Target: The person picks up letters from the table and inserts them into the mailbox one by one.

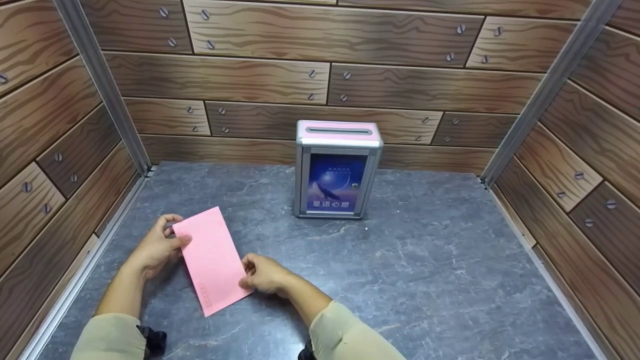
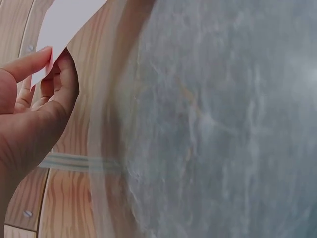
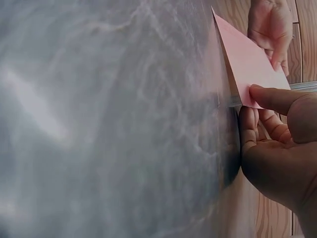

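Note:
A flat pink envelope-like sheet (image 1: pixel 212 260) is held tilted above the grey marbled tabletop, with faint printed marks near its lower left edge. My left hand (image 1: pixel 159 246) pinches its upper left edge, thumb on top and fingers beneath. At the lower right edge, my right hand (image 1: pixel 267 274) pinches it the same way. The left wrist view shows the left hand (image 2: pixel 37 99) with thumb and fingers on the sheet (image 2: pixel 64 29). In the right wrist view, the right hand (image 3: pixel 277 134) grips a corner of the pink sheet (image 3: pixel 250 64).
Toward the back wall stands an upright silver-framed box (image 1: pixel 337 172) with a slot (image 1: pixel 339 131) in its pink top and a blue whale picture on its front. Wood-patterned walls (image 1: pixel 260 80) with metal corner posts (image 1: pixel 102 75) enclose the grey tabletop (image 1: pixel 440 270).

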The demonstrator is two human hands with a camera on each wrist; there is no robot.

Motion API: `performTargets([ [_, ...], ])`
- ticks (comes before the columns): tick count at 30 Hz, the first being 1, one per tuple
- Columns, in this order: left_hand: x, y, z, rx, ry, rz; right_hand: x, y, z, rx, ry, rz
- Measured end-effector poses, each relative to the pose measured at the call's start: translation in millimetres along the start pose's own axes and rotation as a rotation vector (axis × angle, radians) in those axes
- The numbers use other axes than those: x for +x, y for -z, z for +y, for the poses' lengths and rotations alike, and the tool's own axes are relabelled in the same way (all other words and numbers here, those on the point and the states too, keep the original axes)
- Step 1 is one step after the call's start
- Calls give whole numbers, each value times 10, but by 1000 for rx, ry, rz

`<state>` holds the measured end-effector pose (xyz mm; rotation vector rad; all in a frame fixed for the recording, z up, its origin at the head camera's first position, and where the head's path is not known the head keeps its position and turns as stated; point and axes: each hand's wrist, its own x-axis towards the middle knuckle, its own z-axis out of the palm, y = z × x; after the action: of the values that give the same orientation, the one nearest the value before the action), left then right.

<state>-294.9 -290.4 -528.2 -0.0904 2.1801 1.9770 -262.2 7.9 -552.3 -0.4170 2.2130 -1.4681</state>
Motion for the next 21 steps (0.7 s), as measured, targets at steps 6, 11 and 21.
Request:
performTargets([
  [6,-13,-78,74,-8,-8,10,-9,-8,36,8,10,22],
  [11,-25,-125,121,24,-22,18,-15,-5,58,53,7,34],
  [21,-33,-234,199,52,-53,26,-3,80,91,217,-1,0],
])
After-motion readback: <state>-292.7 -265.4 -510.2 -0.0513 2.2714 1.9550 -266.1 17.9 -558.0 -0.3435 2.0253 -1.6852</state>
